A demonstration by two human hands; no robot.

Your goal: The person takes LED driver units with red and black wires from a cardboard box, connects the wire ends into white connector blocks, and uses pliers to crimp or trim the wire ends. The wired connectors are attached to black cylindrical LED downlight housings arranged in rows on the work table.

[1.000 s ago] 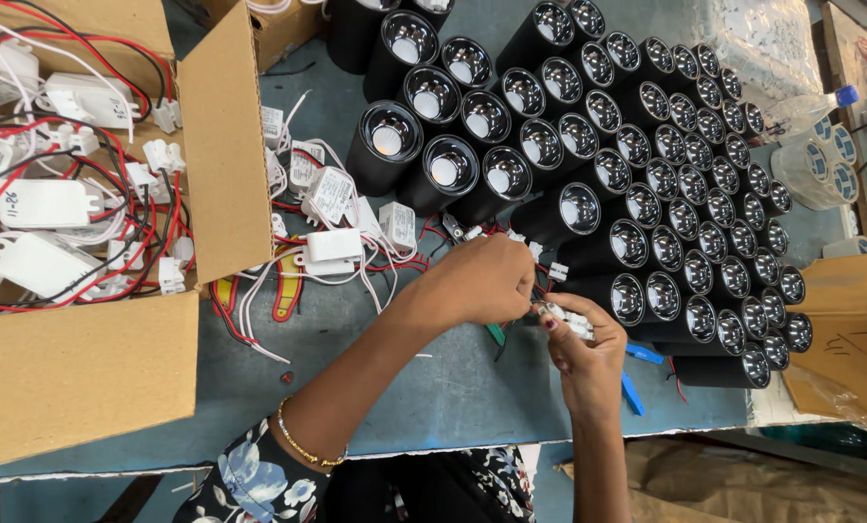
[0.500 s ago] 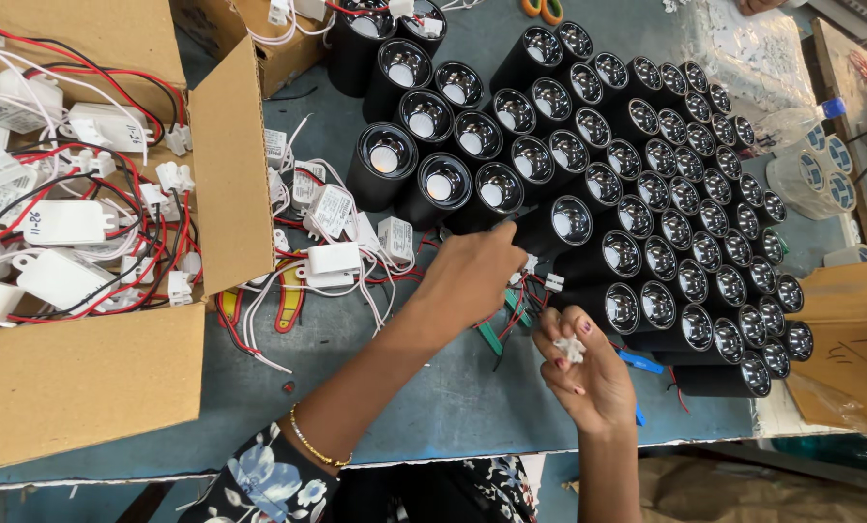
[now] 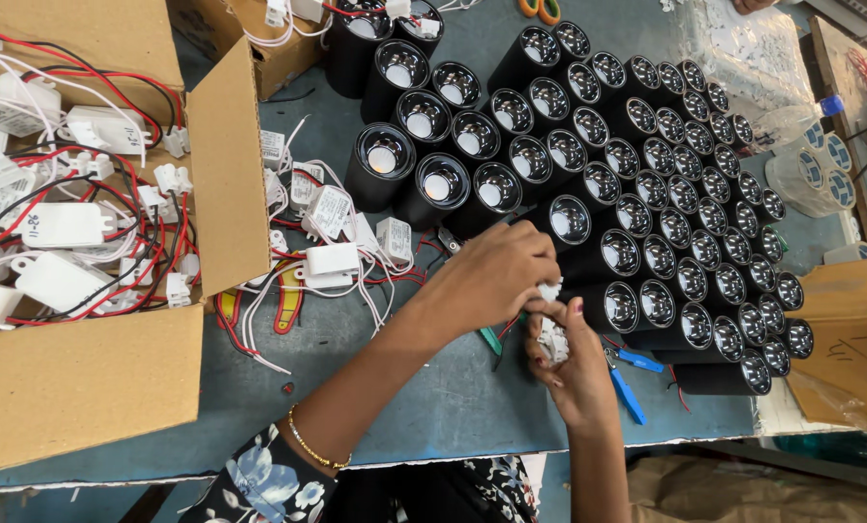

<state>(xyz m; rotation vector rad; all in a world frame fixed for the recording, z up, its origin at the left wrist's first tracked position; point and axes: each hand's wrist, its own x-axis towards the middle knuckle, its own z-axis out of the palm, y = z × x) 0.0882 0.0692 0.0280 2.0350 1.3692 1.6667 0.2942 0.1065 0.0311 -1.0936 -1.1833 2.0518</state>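
My left hand (image 3: 486,281) and my right hand (image 3: 571,363) meet over the table just in front of the rows of black cylindrical lamp housings (image 3: 637,145). Together they pinch a small white wire connector (image 3: 551,334) between the fingertips. The left hand's fingers close on its top end, and the right hand's fingers grip the part below. A gold bangle (image 3: 312,447) rings my left wrist. Most of the connector is hidden by the fingers.
An open cardboard box (image 3: 94,378) at the left holds several white driver units with red, black and white wires. More white drivers (image 3: 332,261) lie loose beside it. Blue-handled pliers (image 3: 632,387) and a green-handled tool (image 3: 491,339) rest near my hands. Tape rolls (image 3: 811,174) sit at the right.
Both hands have stayed together on the small white connector, shifting slightly. The camera view has tilted, so the lamps and box sit lower in the picture.
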